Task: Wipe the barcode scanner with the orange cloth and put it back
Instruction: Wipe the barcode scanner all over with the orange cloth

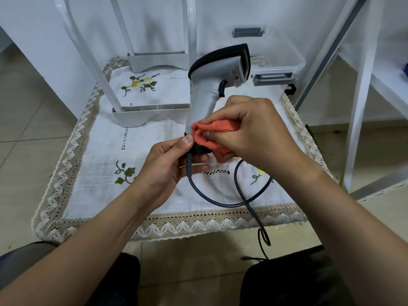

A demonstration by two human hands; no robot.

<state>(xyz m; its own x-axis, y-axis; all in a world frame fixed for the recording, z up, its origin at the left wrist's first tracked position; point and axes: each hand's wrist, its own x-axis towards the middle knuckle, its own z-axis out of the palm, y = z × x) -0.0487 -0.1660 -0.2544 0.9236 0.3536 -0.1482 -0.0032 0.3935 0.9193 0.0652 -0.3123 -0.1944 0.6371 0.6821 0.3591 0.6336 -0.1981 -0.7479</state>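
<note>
Head view: wiping underway. Left hand (170,160) grips the scanner (212,85) base at its cable (220,202); right hand (256,131) pinches the cloth (212,135) against the handle. Next, likely rub upward.

Grips the base of the barcode scanner (206,98) in the left hand (167,164), thumb on top. Pinches the bunched orange cloth (217,127) against its handle with the curled right hand (258,133). Reaches both bare forearms over the near edge of the table (88,168).

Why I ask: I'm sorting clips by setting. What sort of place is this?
Probably a small shop or stockroom, not certain. A corded barcode scanner is held over a cloth-covered table, white metal shelving stands at the right, and a clear plastic storage bin sits behind.
</note>
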